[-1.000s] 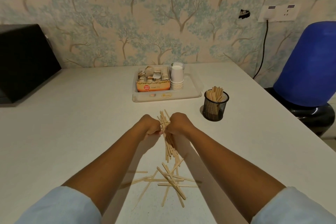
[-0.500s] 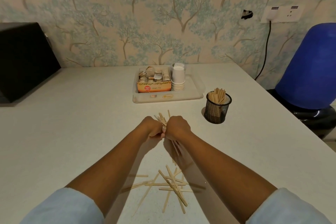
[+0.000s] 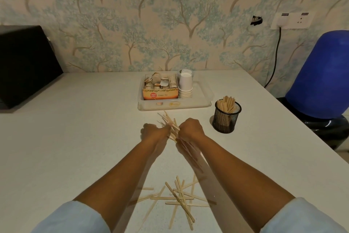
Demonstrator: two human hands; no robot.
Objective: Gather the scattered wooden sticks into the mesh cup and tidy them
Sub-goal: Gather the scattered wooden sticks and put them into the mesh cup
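We see left hand [image 3: 155, 132] and right hand [image 3: 190, 129] side by side over table [image 3: 75, 138], fingers curled round bundle of sticks [image 3: 171, 126] (lower ends blurred). Loose sticks [image 3: 179, 197] lie near us between forearms. Mesh cup [image 3: 226, 118], part filled, stands right of hands.
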